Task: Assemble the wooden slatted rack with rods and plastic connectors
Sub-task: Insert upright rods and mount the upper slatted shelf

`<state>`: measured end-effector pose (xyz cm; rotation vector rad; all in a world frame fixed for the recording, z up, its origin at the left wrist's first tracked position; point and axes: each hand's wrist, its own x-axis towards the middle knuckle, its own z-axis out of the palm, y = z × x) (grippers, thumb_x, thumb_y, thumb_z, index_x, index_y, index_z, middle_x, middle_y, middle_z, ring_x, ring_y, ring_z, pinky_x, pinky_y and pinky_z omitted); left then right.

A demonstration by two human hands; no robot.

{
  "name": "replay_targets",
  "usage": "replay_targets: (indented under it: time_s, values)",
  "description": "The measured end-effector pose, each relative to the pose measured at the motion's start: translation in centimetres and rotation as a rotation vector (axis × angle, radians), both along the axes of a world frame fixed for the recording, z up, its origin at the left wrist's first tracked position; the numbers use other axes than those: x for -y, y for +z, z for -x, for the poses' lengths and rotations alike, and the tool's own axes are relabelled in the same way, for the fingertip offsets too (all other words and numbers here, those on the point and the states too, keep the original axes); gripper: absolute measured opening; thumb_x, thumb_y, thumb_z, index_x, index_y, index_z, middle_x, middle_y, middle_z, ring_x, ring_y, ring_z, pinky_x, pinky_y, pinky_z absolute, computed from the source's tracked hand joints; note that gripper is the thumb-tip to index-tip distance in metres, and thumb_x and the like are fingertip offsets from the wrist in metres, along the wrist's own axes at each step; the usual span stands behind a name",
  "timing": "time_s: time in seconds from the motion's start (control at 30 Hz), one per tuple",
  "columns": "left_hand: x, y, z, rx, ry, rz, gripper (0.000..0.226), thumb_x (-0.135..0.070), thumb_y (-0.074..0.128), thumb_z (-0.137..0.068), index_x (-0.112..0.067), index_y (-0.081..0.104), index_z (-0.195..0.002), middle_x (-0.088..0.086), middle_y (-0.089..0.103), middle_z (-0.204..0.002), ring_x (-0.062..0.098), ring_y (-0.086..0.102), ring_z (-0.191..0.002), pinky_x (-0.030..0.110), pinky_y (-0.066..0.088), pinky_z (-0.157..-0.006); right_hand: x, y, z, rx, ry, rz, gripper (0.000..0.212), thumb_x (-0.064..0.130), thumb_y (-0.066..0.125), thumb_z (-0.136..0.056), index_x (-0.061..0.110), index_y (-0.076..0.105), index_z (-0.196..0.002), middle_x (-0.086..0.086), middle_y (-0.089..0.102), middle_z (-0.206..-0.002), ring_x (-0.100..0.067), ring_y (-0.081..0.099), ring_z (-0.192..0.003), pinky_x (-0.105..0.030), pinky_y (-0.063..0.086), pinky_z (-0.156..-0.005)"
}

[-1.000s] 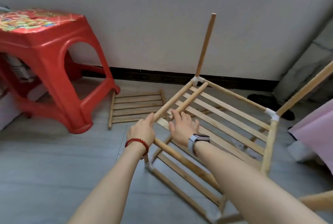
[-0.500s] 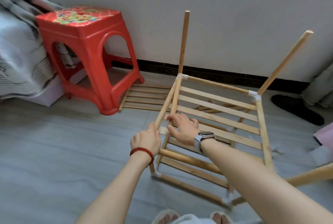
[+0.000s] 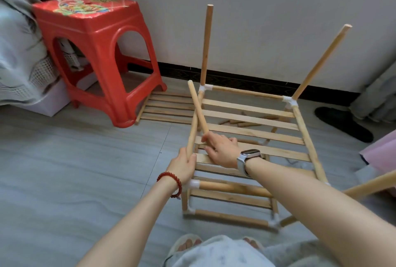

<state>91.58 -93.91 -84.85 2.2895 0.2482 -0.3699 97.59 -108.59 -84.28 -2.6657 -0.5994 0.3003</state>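
Loose rod (image 3: pixel 197 107) now swung crosswise, right hand (image 3: pixel 222 151) fingers pinching it; left hand (image 3: pixel 183 164) gripping side rail (image 3: pixel 192 131), fingertips hidden.

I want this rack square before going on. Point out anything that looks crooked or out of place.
The loose rod held by the right hand lies slanted across the rack's left side rail, which the left hand grips; its far end sits in no connector. The far right post leans outward, while the far left post stands nearly upright.

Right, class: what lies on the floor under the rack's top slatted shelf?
Through the top slatted shelf gaps, a few loose short rods show on the floor. The slats and the right hand hide anything else there.
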Motion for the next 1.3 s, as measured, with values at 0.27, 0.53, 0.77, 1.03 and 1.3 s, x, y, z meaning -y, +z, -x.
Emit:
replay_targets:
  time_s: [0.27,0.53,0.77,1.03,1.3]
  values:
    - [-0.8,0.0,4.9,0.085,0.248,-0.087,0.029,-0.032,0.029,-0.100,-0.007,0.041,-0.109,0.002,0.048,-0.074,0.016,0.046,-0.062,0.029,0.033,-0.050,-3.1,1.3,3.8,0.058,0.068,-0.042,0.027,0.022,0.042,-0.097,0.022,0.050,-0.123,0.000,0.055,-0.126,-0.021,0.050,-0.114,-0.042,0.039,-0.098]
    - [-2.1,-0.2,1.2,0.107,0.325,-0.079,0.023,-0.032,0.030,-0.100,-0.011,0.039,-0.096,0.008,0.051,-0.079,0.019,0.045,-0.064,0.030,0.030,-0.050,-3.7,2.5,1.3,0.081,-0.104,-0.284,0.025,0.013,0.036,-0.099,0.018,0.053,-0.116,-0.005,0.052,-0.117,-0.020,0.053,-0.101,-0.034,0.047,-0.087]
    - [0.1,-0.6,-4.3,0.176,0.371,-0.065,0.020,-0.030,0.029,-0.100,-0.011,0.035,-0.095,-0.001,0.041,-0.067,0.011,0.038,-0.055,0.024,0.024,-0.044,0.0,3.9,-0.9,-0.033,-0.378,-0.639,0.027,0.015,0.035,-0.099,0.017,0.051,-0.120,0.001,0.055,-0.083,-0.010,0.051,-0.067,-0.024,0.044,-0.058]
    - [0.6,-1.0,-6.4,0.114,0.343,0.119,0.036,-0.039,0.019,-0.100,-0.014,0.043,-0.107,0.005,0.052,-0.077,0.020,0.049,-0.068,0.029,0.035,-0.055,2.0,5.4,-1.4,-0.643,-0.572,-1.239,0.021,0.005,0.049,-0.092,0.010,0.057,-0.110,-0.002,0.059,-0.079,-0.015,0.055,-0.082,-0.030,0.045,-0.070]
    - [-4.6,1.7,-2.7,0.092,0.255,0.343,0.034,-0.021,0.045,-0.097,-0.010,0.051,-0.129,0.013,0.056,-0.124,0.023,0.055,-0.107,0.036,0.045,-0.094,-0.4,5.1,1.0,-0.527,-0.255,-0.682,0.027,0.013,0.067,-0.084,0.022,0.049,-0.103,-0.007,0.066,-0.097,-0.013,0.065,-0.080,-0.019,0.050,-0.062]
